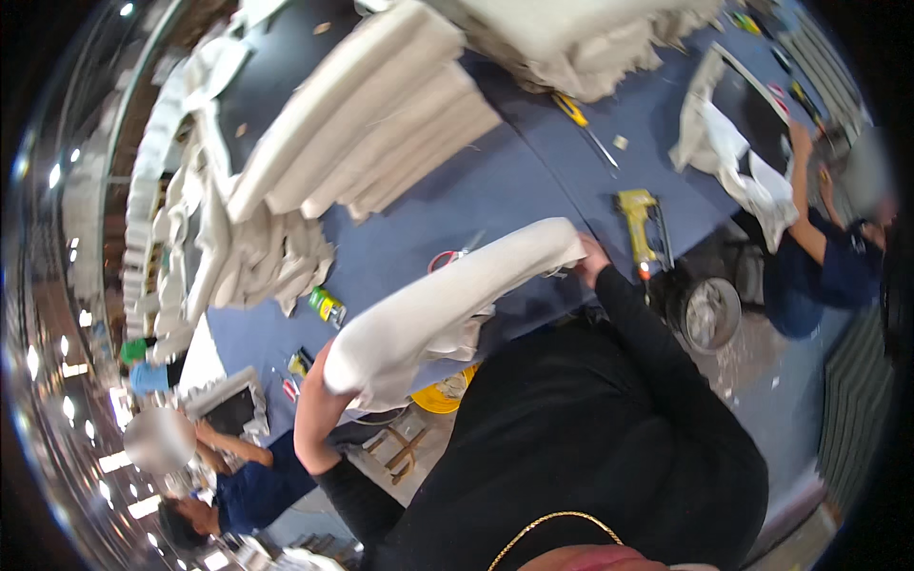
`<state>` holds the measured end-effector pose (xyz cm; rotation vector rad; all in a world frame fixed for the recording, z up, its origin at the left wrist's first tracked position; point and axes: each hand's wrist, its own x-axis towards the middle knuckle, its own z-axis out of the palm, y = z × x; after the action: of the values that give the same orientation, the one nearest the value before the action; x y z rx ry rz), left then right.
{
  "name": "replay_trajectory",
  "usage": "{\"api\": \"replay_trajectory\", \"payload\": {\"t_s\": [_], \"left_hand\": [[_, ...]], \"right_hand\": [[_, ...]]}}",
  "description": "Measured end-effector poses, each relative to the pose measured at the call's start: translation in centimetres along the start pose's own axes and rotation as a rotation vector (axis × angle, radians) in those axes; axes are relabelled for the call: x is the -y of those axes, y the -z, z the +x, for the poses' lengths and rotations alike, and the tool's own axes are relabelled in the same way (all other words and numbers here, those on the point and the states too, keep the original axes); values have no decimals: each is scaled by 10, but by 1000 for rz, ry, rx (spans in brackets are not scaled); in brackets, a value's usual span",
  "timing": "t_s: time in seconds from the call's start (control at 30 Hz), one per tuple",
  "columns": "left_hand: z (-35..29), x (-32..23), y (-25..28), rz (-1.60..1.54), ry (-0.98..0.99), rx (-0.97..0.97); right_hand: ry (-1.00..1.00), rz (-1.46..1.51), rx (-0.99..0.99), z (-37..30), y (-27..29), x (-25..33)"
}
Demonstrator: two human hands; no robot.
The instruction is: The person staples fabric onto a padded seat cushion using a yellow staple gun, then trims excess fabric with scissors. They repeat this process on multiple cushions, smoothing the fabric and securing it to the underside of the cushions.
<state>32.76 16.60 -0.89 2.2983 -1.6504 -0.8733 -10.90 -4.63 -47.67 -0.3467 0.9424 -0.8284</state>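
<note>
A long, curved panel covered in cream fabric (457,285) is held between my two hands, just above the table's front edge. My right hand (592,259) is closed around its far right end. At the opposite end, my left hand (333,376) grips it, its fingers mostly hidden behind the panel. Loose fabric (400,376) hangs from the panel's lower side. Red-handled scissors (446,259) lie just behind it, and a green can or bottle (327,306) stands near its left end. To the right of my right hand is a yellow-green pneumatic staple gun (638,226).
Stacked cream panels (371,124) and a fabric heap (590,43) cover the far part of the blue table (533,190). A yellow-handled screwdriver (583,126) lies there. Below the edge are a metal bucket (709,314) and a yellow bucket (440,395). Co-workers handle frames at left (228,443) and right (809,190).
</note>
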Motion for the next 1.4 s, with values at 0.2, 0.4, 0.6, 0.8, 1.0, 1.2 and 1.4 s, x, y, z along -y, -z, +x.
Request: {"api": "replay_trajectory", "payload": {"t_s": [0.2, 0.4, 0.6, 0.8, 1.0, 1.2, 1.4], "left_hand": [[-78, 1, -15, 3, 220, -179], [-54, -1, -15, 18, 154, -205], [-4, 55, -71, 81, -173, -462], [43, 125, -118, 174, -19, -67], [55, 158, -194, -10, 19, 127], [91, 100, -264, 114, -105, 70], [164, 22, -276, 191, -103, 42]], "right_hand": [[-696, 183, 623, -71, -109, 15], [-555, 218, 631, -90, -110, 45], [67, -163, 661, -141, -107, 127], [239, -264, -106, -132, -49, 131], [136, -261, -356, -173, 16, 100], [202, 92, -337, -192, 28, 68], [223, 60, -154, -167, 16, 66]]}}
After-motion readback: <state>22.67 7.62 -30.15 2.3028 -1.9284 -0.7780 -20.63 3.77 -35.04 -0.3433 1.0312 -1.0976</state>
